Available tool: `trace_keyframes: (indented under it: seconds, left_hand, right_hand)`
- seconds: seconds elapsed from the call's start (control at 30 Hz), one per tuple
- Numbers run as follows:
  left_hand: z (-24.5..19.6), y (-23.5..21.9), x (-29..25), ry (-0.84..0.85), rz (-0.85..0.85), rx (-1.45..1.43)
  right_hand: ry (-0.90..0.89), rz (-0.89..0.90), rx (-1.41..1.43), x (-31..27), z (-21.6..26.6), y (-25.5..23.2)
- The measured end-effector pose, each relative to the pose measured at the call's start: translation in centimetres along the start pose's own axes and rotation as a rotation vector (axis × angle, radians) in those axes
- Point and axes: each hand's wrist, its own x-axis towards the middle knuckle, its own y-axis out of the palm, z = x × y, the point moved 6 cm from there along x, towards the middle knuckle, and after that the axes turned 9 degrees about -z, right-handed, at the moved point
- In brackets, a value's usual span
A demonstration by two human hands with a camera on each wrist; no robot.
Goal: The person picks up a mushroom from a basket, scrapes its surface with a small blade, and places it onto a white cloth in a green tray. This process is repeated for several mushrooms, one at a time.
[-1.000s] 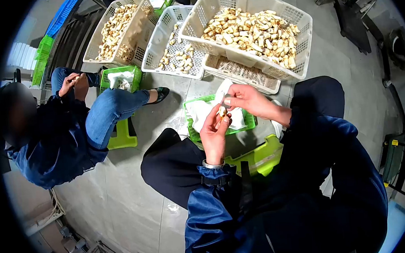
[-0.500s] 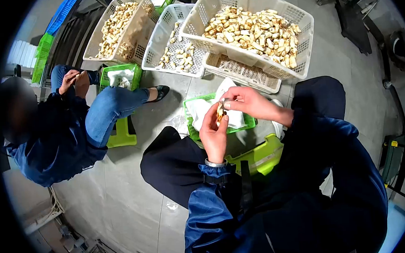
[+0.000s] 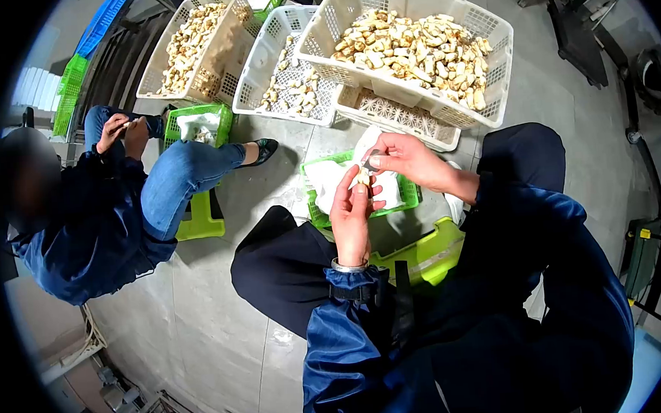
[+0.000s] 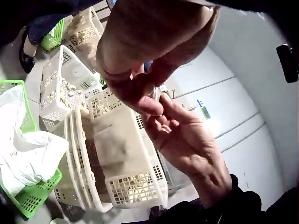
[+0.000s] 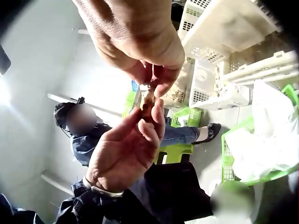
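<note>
My left hand (image 3: pixel 350 219) pinches a small cream-and-brown mushroom (image 3: pixel 363 176) upright between thumb and fingers. Just above it, my right hand (image 3: pixel 417 163) grips a small dark blade (image 3: pixel 374 158), its tip close against the mushroom's upper end. In the right wrist view the mushroom (image 5: pixel 147 103) stands between the fingers of both hands; the right fingers cover most of the blade. Below the hands is a green basket (image 3: pixel 413 200) lined with a white plastic bag (image 3: pixel 323 178).
A large white crate (image 3: pixel 501 82) heaped with mushrooms stands ahead on another crate. Left of it are a shallower crate (image 3: pixel 244 98) with scattered pieces and another full crate (image 3: pixel 145 81). A seated person (image 3: pixel 81 214) works at the left beside a green basket (image 3: pixel 224 130).
The right hand has come in to the mushroom with the blade, then shifted slightly at its top. The mushroom has been turned in the left fingers, showing a paler side now.
</note>
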Motion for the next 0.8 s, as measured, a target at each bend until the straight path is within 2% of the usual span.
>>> trace_keyframes:
  seconds: [0.03, 0.1, 0.17, 0.3, 0.37, 0.4, 0.53, 0.57, 0.67, 0.77, 0.8]
  left_hand:
    - [0.2, -0.3, 0.1, 0.006, -0.006, 0.016]
    - [0.1, -0.3, 0.1, 0.012, -0.018, 0.010]
    - [0.1, -0.3, 0.1, 0.032, -0.006, 0.019]
    - [0.0, 0.0, -0.1, 0.023, 0.011, 0.016]
    - [-0.1, 0.0, -0.1, 0.028, 0.012, -0.008]
    - [-0.1, 0.0, -0.1, 0.021, 0.006, -0.028]
    - [-0.4, 0.1, -0.2, 0.052, 0.001, 0.006]
    - [-0.4, 0.0, -0.2, 0.051, 0.001, 0.007]
    - [-0.8, 0.4, -0.2, 0.113, 0.032, 0.036]
    - [-0.6, 0.1, 0.0, 0.132, 0.002, 0.034]
    - [-0.6, 0.0, 0.0, 0.153, 0.010, 0.035]
  right_hand:
    - [-0.001, 0.002, 0.001, -0.1, -0.1, 0.3]
    - [-0.140, -0.023, 0.023, -0.5, 1.0, 0.8]
    - [-0.150, -0.010, -0.012, -0.7, 1.2, 0.9]
    - [-0.041, 0.012, -0.034, -0.2, 0.8, 0.3]
    - [0.067, 0.003, 0.139, -0.4, 1.0, 0.3]
    - [0.068, 0.004, 0.139, -0.4, 0.9, 0.3]
    - [-0.143, 0.029, -0.015, -0.4, 1.0, 0.5]
    - [-0.143, 0.029, -0.015, -0.3, 1.0, 0.4]
    - [0.010, -0.015, 0.074, 0.0, 1.0, -0.2]
    - [0.001, 0.002, 0.059, -0.3, 1.8, 0.3]
    - [-0.138, 0.075, -0.079, -0.3, 1.7, 0.4]
